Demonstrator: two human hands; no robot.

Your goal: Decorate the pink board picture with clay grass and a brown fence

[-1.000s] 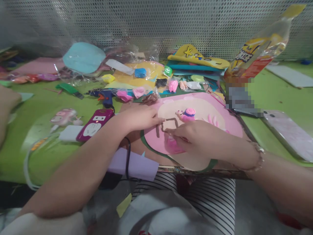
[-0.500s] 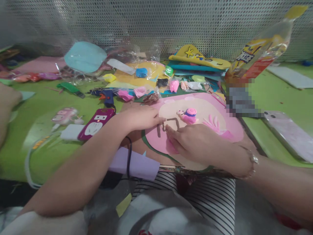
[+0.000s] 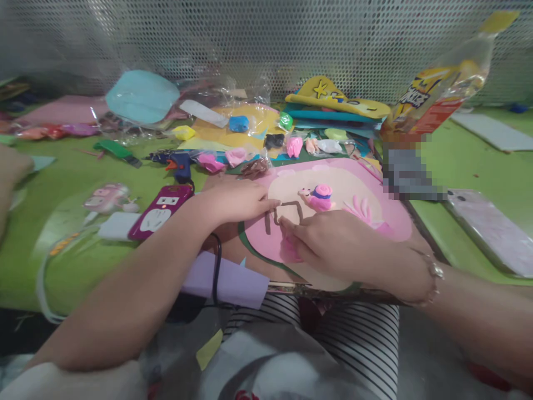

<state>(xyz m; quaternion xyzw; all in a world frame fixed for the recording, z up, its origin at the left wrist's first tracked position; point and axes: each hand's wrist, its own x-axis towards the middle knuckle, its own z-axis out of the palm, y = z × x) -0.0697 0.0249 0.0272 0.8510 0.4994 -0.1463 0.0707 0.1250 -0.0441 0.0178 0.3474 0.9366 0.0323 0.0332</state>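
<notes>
A thin brown clay strip [image 3: 299, 213] lies bent into a boxy outline on a pink and cream paper shape [image 3: 266, 247]. My left hand [image 3: 241, 201] reaches in from the left, its closed fingertips on the strip's upper left corner. Opposite it, my right hand [image 3: 333, 239] has its fingers drawn together, the tips at the strip's lower left bend. A second piece of brown clay [image 3: 267, 223] lies just left of the outline. Above my right hand sits a clay snail [image 3: 320, 196] with a pink and blue shell. Pink clay fronds [image 3: 361, 210] stand to its right.
Behind the paper are wrapped clay lumps [image 3: 239, 123] and a yellow foam piece [image 3: 333, 100]. A power strip [image 3: 162, 211], glue gun [image 3: 180, 166] and cable are on the left. A bottle [image 3: 437, 94] and a phone [image 3: 491, 230] stand at right. Another person's hand [image 3: 14, 166] shows at far left.
The whole view has shifted slightly, so things appear a little further left. Both hands keep their places at the brown strip, with barely any finger movement.
</notes>
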